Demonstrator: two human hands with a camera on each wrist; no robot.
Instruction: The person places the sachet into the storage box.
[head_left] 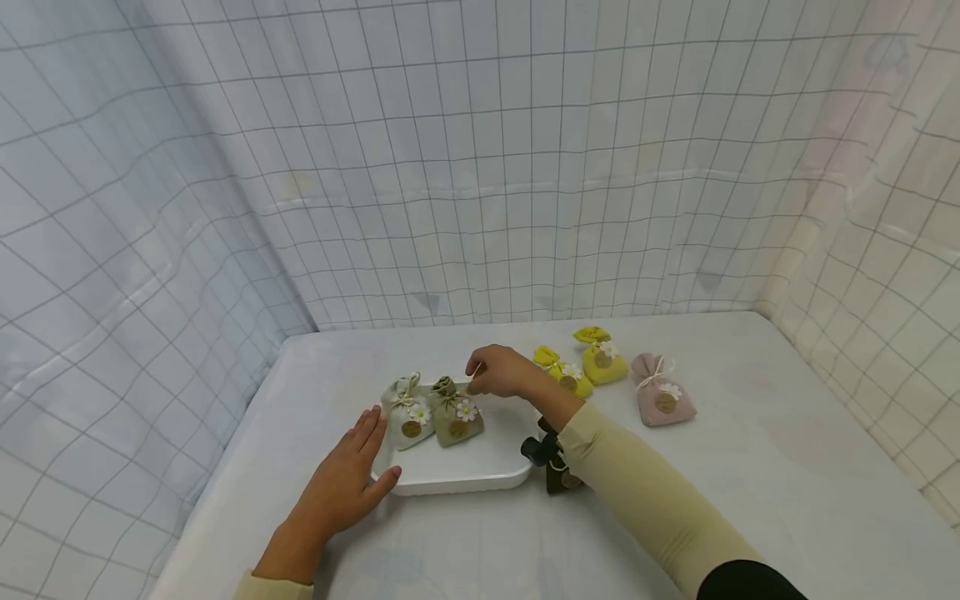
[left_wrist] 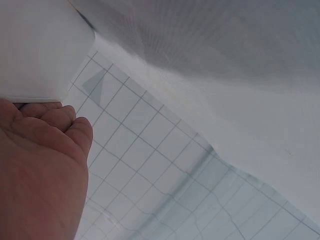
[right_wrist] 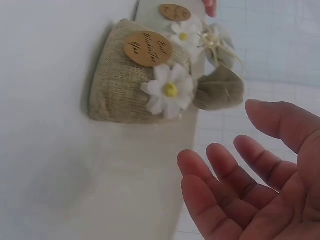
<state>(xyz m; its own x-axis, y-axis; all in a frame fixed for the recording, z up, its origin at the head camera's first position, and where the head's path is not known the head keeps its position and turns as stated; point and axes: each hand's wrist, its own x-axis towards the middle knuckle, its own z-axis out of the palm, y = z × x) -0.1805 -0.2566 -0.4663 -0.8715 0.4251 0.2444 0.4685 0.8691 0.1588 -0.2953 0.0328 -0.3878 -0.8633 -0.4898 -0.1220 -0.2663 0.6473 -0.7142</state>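
A white tray (head_left: 480, 471) holds two small cloth sachets with daisy trims: a pale grey one (head_left: 408, 414) on the left and an olive one (head_left: 457, 419) beside it. My right hand (head_left: 495, 372) hovers just behind the olive sachet's tied top. In the right wrist view its fingers (right_wrist: 220, 165) are spread and loose, holding nothing, a short way from the olive sachet (right_wrist: 130, 82). My left hand (head_left: 348, 479) lies flat against the tray's left edge, thumb on the rim. The left wrist view shows only the palm (left_wrist: 40, 170) under the tray (left_wrist: 40, 50).
Two yellow sachets (head_left: 562, 372) (head_left: 602, 358) and a pink one (head_left: 663, 401) lie on the white table right of the tray. A dark brown sachet (head_left: 557, 468) sits partly hidden under my right forearm. Checked cloth walls enclose the table at the back and both sides.
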